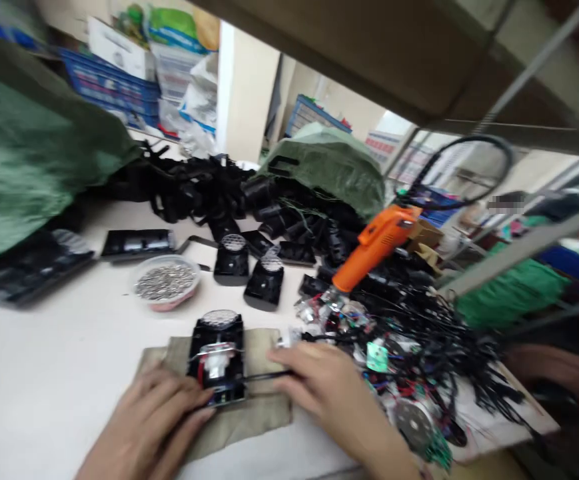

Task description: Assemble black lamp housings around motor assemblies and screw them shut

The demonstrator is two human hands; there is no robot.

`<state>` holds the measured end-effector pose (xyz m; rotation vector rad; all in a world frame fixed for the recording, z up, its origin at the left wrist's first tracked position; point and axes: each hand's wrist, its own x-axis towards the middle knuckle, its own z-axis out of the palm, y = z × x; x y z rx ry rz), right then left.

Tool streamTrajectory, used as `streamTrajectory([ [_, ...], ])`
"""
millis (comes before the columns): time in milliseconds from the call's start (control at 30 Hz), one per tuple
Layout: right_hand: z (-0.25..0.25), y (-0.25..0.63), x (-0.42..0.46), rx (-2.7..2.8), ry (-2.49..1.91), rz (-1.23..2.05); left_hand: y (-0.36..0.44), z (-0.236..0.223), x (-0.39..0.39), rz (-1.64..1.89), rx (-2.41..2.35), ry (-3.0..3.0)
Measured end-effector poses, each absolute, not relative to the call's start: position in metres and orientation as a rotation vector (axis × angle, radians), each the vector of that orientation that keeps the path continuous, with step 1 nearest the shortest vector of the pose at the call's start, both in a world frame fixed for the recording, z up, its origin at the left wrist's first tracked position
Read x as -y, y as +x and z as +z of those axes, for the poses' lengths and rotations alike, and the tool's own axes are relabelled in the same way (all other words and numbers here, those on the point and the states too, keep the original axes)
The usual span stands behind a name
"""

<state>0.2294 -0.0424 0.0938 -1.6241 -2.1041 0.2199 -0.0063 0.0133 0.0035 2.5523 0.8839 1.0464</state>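
A black plastic housing (240, 350) with a round mesh grille lies open side up on a folded beige cloth (234, 430). A white part with a metal piece and red wire (216, 362) sits inside it. My left hand (154, 417) grips the housing's near left corner, fingers and thumb pressed together at its edge. From the housing's right side a black cable (264, 377) runs out to my right hand (329, 383), which pinches it between thumb and fingers. The cable's far end is hidden behind that hand.
A bowl (176, 307) of small metal screws stands behind the cloth. Two similar black housings (263, 287) lie farther back. An orange electric screwdriver (374, 243) hangs at right above piled wires and circuit parts (409, 333). Green sacks (24, 140) and black parts fill the back; a shelf overhangs.
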Motion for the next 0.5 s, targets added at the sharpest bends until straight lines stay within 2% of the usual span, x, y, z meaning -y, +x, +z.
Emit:
streamTrajectory([
  [100,0.088,0.242,0.054,2.001,-1.512,0.185,0.009,0.016,-0.004,1.107,-0.888,2.528],
  [333,0.076,0.206,0.036,2.320,-1.642,-0.386,0.024,0.024,0.001,0.941,-0.993,2.424],
  [500,0.069,0.189,0.026,2.378,-1.687,-0.410,0.021,0.017,0.001,0.903,-0.952,2.371],
])
